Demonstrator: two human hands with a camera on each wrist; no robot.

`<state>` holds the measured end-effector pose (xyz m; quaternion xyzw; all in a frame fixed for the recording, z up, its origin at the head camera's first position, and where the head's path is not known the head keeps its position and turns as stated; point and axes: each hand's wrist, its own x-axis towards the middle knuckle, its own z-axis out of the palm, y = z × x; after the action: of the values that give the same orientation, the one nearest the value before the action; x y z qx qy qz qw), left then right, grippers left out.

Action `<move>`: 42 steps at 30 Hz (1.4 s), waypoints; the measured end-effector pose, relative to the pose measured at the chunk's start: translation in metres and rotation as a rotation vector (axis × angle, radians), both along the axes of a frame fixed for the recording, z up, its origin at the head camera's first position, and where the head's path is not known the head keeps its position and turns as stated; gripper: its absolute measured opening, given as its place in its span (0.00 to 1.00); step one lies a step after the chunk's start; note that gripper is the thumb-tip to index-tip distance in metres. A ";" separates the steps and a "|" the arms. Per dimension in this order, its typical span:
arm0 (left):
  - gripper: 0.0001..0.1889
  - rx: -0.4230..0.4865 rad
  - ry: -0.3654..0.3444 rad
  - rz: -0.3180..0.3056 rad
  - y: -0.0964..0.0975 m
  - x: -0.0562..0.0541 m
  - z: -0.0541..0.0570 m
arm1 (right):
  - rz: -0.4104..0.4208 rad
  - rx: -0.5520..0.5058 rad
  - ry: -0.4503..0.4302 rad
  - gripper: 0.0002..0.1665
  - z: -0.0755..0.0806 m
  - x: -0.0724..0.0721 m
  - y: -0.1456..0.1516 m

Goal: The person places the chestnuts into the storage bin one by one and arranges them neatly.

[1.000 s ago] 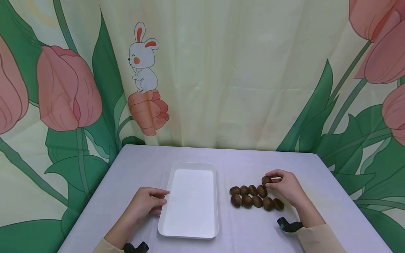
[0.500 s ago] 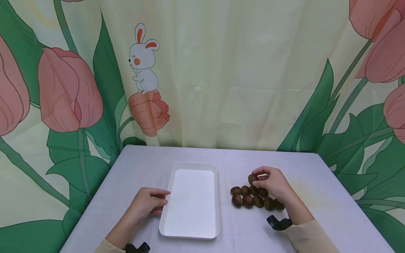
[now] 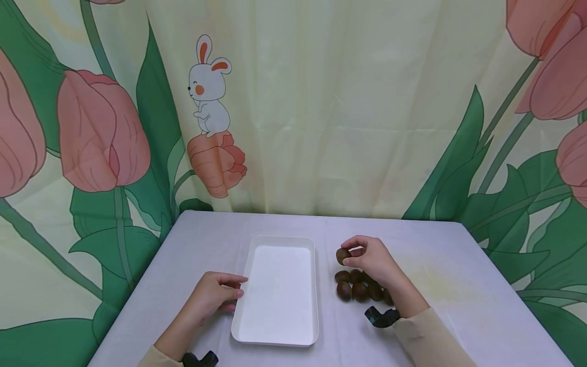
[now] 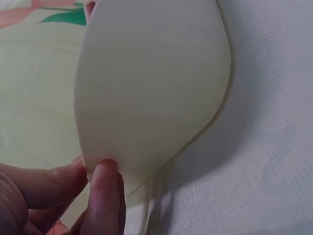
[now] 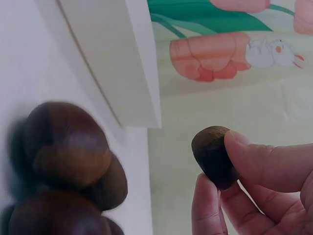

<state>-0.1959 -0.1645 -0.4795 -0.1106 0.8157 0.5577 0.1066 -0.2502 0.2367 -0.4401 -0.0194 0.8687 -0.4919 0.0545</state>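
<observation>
Between thumb and fingers of my right hand [image 3: 375, 261] is a brown chestnut [image 3: 342, 256], held above the table just right of the tray. The right wrist view shows this pinched chestnut [image 5: 213, 155] up close. Two rows of chestnuts [image 3: 359, 291] lie below that hand, their right end partly hidden by the wrist. A shallow white rectangular tray [image 3: 277, 295] stands left of them with nothing in it. My left hand [image 3: 212, 295] pinches the tray's left edge; in the left wrist view a finger [image 4: 102, 196] presses on its outer wall.
A white cloth covers the table [image 3: 206, 239]. Behind it hangs a curtain [image 3: 321, 127] printed with tulips and a rabbit on a carrot. Each wrist wears a black camera mount, such as the right camera mount [image 3: 381, 317].
My right hand has carried the chestnut leftward, from the rows' right end to near the tray's right side. The left hand keeps its place on the tray.
</observation>
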 end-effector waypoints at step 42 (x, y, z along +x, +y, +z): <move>0.17 0.028 -0.003 0.011 -0.002 0.003 -0.004 | 0.180 -0.191 0.018 0.21 0.000 -0.035 -0.112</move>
<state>-0.1925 -0.1661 -0.4834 -0.1145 0.8071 0.5694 0.1064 -0.2848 0.1248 -0.4402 -0.1069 0.8132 -0.5652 0.0885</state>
